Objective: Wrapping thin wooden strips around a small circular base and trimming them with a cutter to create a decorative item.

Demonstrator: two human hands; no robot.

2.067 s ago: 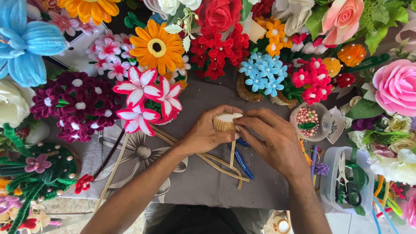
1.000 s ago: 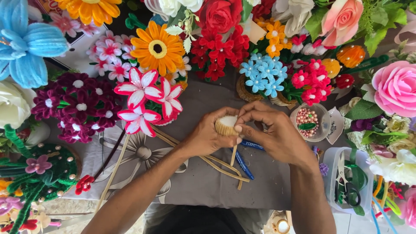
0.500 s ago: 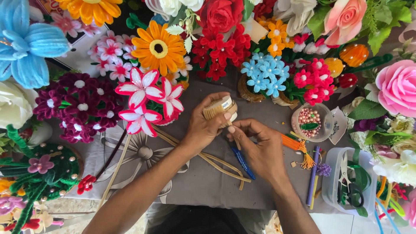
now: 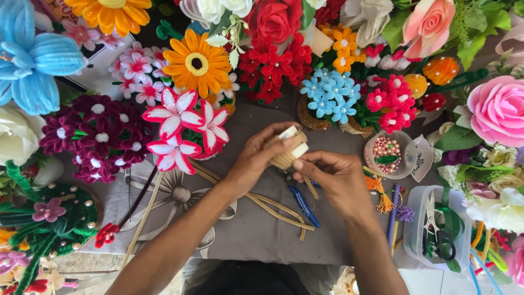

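Observation:
My left hand [image 4: 256,158] grips a small tan woven cup-like piece [image 4: 286,155] above the grey cloth [image 4: 229,229]. The fingers of my right hand [image 4: 335,180] pinch a pale strip [image 4: 299,150] at the piece's right side. Loose tan strips [image 4: 262,205] trail from under my hands across the cloth. A blue pen-like tool [image 4: 304,206] lies just below my right hand.
Handmade flowers ring the cloth: pink-and-white blooms [image 4: 180,131], an orange daisy [image 4: 196,63], red flowers [image 4: 273,65], blue flowers [image 4: 327,95]. A round cup of beads [image 4: 386,154] stands to the right, and a clear tub [image 4: 436,235] holds scissors.
My hands parted and my left hand lifted the woven piece; now my right hand has come back up to it and pinches the strip at its side.

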